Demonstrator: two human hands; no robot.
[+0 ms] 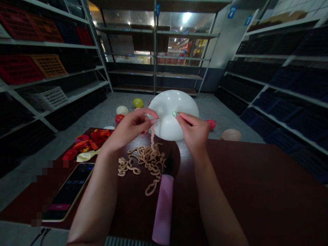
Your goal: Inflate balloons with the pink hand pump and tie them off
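A large white balloon (166, 128) sits just beyond my hands at the far side of the table. My left hand (134, 126) has its thumb and fingers brought together on a beige twisted strand (153, 136), which hangs down to a tangled heap of the same strand (148, 157). Between the thumb and finger of my right hand (193, 133) is a small pale green and white piece (174, 113), held in front of the balloon; its kind cannot be made out. Below my hands lies a pink hand pump (164, 208) with a black tapered nozzle.
Red and orange uninflated balloons (92, 140) and a pale yellow one (87, 156) lie left on the dark table (251, 177). A phone (70, 191) rests nearer me. Inflated balloons, including a yellow-green one (138, 102), are on the floor. Shelving (155, 51) stands around.
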